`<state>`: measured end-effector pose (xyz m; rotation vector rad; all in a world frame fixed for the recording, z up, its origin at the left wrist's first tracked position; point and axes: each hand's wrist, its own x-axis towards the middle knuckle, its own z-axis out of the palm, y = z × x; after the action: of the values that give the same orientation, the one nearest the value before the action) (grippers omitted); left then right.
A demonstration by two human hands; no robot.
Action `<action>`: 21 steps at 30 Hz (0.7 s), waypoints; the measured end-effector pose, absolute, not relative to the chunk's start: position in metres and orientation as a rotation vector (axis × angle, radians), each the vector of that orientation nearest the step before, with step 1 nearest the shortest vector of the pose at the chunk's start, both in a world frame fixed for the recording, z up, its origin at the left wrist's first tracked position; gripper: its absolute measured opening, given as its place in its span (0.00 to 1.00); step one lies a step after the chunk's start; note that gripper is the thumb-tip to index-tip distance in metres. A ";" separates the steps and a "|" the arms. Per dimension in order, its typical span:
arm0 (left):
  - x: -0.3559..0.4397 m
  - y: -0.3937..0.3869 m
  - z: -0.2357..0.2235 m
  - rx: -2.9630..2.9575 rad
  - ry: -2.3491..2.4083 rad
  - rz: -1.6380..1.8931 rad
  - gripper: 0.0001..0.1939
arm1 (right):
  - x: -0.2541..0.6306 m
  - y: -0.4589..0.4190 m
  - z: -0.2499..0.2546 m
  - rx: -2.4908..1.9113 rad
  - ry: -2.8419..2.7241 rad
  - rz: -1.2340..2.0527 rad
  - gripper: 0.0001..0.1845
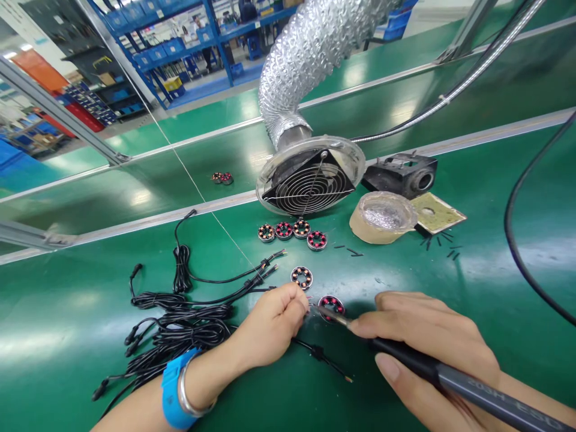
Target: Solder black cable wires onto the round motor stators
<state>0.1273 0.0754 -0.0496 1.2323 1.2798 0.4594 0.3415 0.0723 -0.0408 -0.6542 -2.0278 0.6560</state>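
Observation:
My right hand (427, 342) grips a soldering iron (405, 358), its metal tip pointing left across a ring-shaped motor stator with red windings (331, 307). Close to that tip, my left hand (278, 321) is closed in a pinch; thin wire ends show at its fingertips, but which part they belong to is hard to see. Just above the left fingers lies a stator with copper-coloured windings (301, 278). A black cable end with bare wires (321, 354) sticks out below my left hand. Bundled black cables (189, 324) lie left of it.
Behind the hands stand a round fume extractor fan (310, 183) and its silver duct (306, 54). Several stators (284, 230) sit before it. To the right are a taped round dish (382, 217), a sponge tray (436, 213), a black iron holder (402, 174) and short black tubes (355, 252).

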 end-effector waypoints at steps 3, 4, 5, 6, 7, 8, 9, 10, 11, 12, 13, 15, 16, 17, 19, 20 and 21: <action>0.127 0.075 -0.051 1.233 1.275 0.464 0.15 | 0.339 0.073 -0.044 -0.624 -2.011 0.634 0.17; 0.127 0.075 -0.050 1.229 1.274 0.463 0.14 | 0.338 0.073 -0.045 -0.617 -1.996 0.626 0.17; 0.127 0.075 -0.050 1.227 1.274 0.462 0.14 | 0.337 0.072 -0.047 -0.612 -1.983 0.616 0.17; 0.127 0.075 -0.050 1.224 1.275 0.461 0.14 | 0.336 0.072 -0.048 -0.612 -1.970 0.605 0.17; 0.127 0.075 -0.050 1.221 1.275 0.460 0.14 | 0.335 0.071 -0.049 -0.616 -1.960 0.591 0.17; 0.127 0.075 -0.049 1.217 1.275 0.459 0.14 | 0.334 0.071 -0.050 -0.621 -1.958 0.580 0.16; 0.127 0.075 -0.049 1.212 1.274 0.457 0.14 | 0.334 0.070 -0.050 -0.622 -1.962 0.571 0.16; 0.128 0.075 -0.049 1.209 1.274 0.455 0.14 | 0.334 0.070 -0.050 -0.622 -1.967 0.566 0.16; 0.128 0.075 -0.049 1.208 1.273 0.455 0.14 | 0.334 0.069 -0.051 -0.624 -1.966 0.563 0.16; 0.128 0.075 -0.049 1.209 1.272 0.455 0.14 | 0.335 0.069 -0.050 -0.626 -1.965 0.564 0.15; 0.128 0.075 -0.049 1.210 1.272 0.457 0.14 | 0.335 0.068 -0.050 -0.632 -1.958 0.563 0.15; 0.127 0.076 -0.049 1.212 1.269 0.457 0.14 | 0.337 0.068 -0.050 -0.655 -1.932 0.559 0.13; 0.127 0.076 -0.050 1.211 1.268 0.457 0.14 | 0.337 0.068 -0.050 -0.661 -1.926 0.555 0.13; 0.127 0.076 -0.050 1.211 1.269 0.456 0.14 | 0.338 0.068 -0.049 -0.664 -1.924 0.551 0.13; 0.126 0.076 -0.050 1.210 1.274 0.458 0.13 | 0.338 0.068 -0.049 -0.665 -1.926 0.547 0.14; 0.126 0.076 -0.050 1.210 1.275 0.462 0.13 | 0.338 0.068 -0.049 -0.662 -1.930 0.549 0.14; 0.126 0.076 -0.051 1.209 1.275 0.464 0.13 | 0.338 0.068 -0.049 -0.662 -1.931 0.548 0.14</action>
<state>0.1256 0.0758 -0.0507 1.2093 1.2754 0.4643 0.3381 0.0682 -0.0486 -0.6617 -1.9311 0.5475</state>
